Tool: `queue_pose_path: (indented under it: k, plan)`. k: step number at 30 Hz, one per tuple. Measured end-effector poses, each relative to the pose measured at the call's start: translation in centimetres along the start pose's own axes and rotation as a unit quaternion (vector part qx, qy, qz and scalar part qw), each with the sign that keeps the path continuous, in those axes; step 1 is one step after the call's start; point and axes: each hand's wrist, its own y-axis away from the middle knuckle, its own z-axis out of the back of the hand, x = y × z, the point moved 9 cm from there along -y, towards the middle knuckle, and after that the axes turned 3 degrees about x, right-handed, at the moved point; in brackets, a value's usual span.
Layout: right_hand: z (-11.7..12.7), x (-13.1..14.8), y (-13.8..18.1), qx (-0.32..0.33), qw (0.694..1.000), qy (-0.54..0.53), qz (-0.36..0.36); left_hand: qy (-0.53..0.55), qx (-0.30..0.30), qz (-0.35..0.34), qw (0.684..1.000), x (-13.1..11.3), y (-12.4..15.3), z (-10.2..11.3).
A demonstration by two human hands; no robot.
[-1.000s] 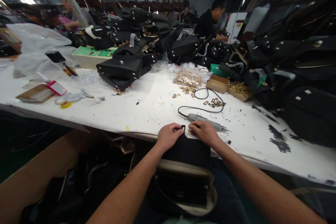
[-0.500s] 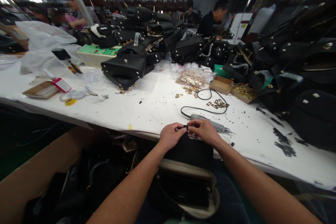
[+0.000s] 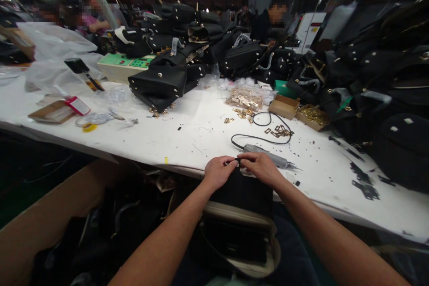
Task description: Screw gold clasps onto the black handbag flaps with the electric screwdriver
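Observation:
Between my fingertips, over the far end of an open black handbag (image 3: 248, 194), is a small dark piece (image 3: 237, 161) too small to name. My left hand (image 3: 219, 172) pinches at it from the left, thumb and forefinger together. From the right, my right hand (image 3: 259, 167) closes its fingertips on the same spot. The bag lies against the table edge, its pale-lined mouth facing me. Just beyond my right hand rests a grey electric screwdriver (image 3: 270, 156) with a black cord, its bit pointing right.
Gold buckles (image 3: 281, 131) and a plastic bag of metal fittings (image 3: 244, 99) lie on the white table (image 3: 161, 138). Behind are a cardboard box (image 3: 284, 106), a pile of black handbags (image 3: 161, 82) and a green-topped machine (image 3: 124, 63). A co-worker (image 3: 268, 18) is at the back.
My hands stay at the same spot on the bag. The right fingers have shifted slightly over the small dark piece, and the view has tilted a little.

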Motion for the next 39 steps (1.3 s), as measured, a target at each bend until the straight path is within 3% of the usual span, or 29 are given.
queue_pose_path:
  k: [6, 16, 21, 26, 34, 39]
  plan:
    - [0.1, 1.6, 0.4, -0.026, 0.997, 0.060, 0.048, 0.027, 0.005, -0.008, 1.000, 0.4, -0.2, -0.2]
    - [-0.2, 2.2, 0.4, -0.048, 0.993, 0.069, 0.088, 0.080, 0.025, -0.014, 0.996, 0.4, -0.5, -0.3]
    - [0.0, 0.5, 0.2, -0.060, 0.998, 0.014, 0.031, 0.095, 0.028, -0.014, 0.995, 0.3, -0.5, -0.3]
    - [-0.8, -1.3, 0.1, -0.030, 0.994, -0.097, -0.037, 0.101, 0.025, -0.006, 0.995, 0.6, -0.6, -0.4]
    - [-0.3, 0.6, 0.5, -0.056, 0.998, -0.006, 0.018, 0.117, 0.038, -0.004, 0.992, 0.6, -0.6, -0.6]
    - [-0.3, 0.7, 0.5, -0.067, 0.998, -0.013, 0.018, 0.145, 0.038, 0.009, 0.989, 0.5, -0.6, -0.5]
